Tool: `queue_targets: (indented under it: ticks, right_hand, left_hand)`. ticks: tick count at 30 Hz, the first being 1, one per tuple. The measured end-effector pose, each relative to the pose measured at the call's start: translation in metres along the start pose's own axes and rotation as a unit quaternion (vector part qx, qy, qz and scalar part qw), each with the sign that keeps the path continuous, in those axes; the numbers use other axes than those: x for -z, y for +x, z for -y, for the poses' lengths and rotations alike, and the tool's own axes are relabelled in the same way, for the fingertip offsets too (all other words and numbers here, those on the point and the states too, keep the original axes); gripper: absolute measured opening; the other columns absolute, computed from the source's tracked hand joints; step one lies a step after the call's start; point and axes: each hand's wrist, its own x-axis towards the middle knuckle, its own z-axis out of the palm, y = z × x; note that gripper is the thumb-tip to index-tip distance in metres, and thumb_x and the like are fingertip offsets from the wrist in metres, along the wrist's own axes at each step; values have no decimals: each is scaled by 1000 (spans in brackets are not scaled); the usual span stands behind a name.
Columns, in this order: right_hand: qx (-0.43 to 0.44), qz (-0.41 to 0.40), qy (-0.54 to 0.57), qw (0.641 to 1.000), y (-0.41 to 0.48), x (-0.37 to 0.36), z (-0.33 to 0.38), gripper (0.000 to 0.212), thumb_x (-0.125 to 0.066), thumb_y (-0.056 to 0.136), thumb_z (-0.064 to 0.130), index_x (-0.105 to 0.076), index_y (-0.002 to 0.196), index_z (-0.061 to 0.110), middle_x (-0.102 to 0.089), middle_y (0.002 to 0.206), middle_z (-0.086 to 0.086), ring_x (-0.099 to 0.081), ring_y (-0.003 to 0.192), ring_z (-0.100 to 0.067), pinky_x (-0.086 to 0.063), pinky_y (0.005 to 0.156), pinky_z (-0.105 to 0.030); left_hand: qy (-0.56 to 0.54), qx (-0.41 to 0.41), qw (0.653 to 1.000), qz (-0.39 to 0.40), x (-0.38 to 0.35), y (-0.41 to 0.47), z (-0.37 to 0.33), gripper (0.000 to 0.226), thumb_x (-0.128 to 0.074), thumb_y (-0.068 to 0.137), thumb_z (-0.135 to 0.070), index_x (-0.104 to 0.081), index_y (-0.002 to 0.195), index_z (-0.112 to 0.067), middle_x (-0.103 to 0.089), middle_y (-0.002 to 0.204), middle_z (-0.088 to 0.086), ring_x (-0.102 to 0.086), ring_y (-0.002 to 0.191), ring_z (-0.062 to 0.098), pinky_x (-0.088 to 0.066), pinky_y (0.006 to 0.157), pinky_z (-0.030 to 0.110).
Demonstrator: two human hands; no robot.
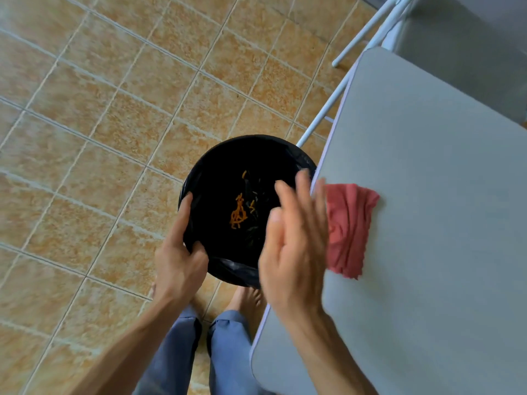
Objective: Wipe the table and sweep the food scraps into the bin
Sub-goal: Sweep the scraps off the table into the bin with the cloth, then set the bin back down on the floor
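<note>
Now, scraps: orange shreds (237, 212) lie at the bottom of the bin, near its middle, with a few darker bits beside them that are too dim to make out.
Bin: round and black (216, 178), lined with a black bag (236, 267) that bunches over the near rim; it stands on the floor right against the left edge of the table.
Left hand: the left hand (178, 260) clasps the near-left rim of the bin, thumb hooked inside over the bag, fingers curled along the outside.
Right hand: the right hand (295, 243) hangs over the right side of the bin, where bin and table meet; its palm is flat, fingers spread and blurred, and it has hold of nothing.
Cloth: a red rag (352, 223) lies crumpled on the table at its left edge, just beside the right hand; whether the fingers touch it cannot be told through the blur.
Table: a pale grey top (427, 195) with rounded corners and white metal legs (322, 115), bare apart from the rag.
Floor: tan mottled tiles (99, 138) with light grout lines.
Person: blue trouser legs (228, 352) and bare feet (248, 297) show below the bin, between the arms.
</note>
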Motion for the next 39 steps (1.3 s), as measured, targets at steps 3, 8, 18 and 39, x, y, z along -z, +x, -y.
queue_targets:
  ticks: [3,8,18,39]
  right_hand:
    - [17,84,-28,996,-8,-33,19,45,-41,106,28,-48,150,21,-26,168,-10,-9,159,-27,-21,126,-51]
    - [-109,119,-122,979,14,-80,8,70,-63,91,14,-39,154,35,-6,171,-12,-2,158,-36,-9,125,-60]
    - [-235,261,28,936,25,-166,-10,81,-41,97,-10,-29,157,42,-52,151,-4,-59,123,-30,-44,76,-28]
    - [-337,196,41,920,32,-177,-14,56,-48,104,10,-37,155,30,-30,160,-5,-34,145,-21,-31,110,-26]
  left_hand:
    - [11,-10,999,-35,33,8,15,90,-49,81,12,-32,149,-44,-39,137,-38,-43,123,-21,-40,98,8]
    - [-16,28,999,-35,96,27,50,95,-50,80,16,-32,147,-49,-42,146,-28,-38,137,-6,-36,109,26]
    - [48,74,995,42,108,100,111,83,-51,90,-3,-17,153,-45,-31,153,-19,-34,141,8,-35,107,26]
    - [232,61,960,145,58,132,93,81,-48,89,-15,-6,155,-39,-19,159,15,-51,121,41,-44,80,36]
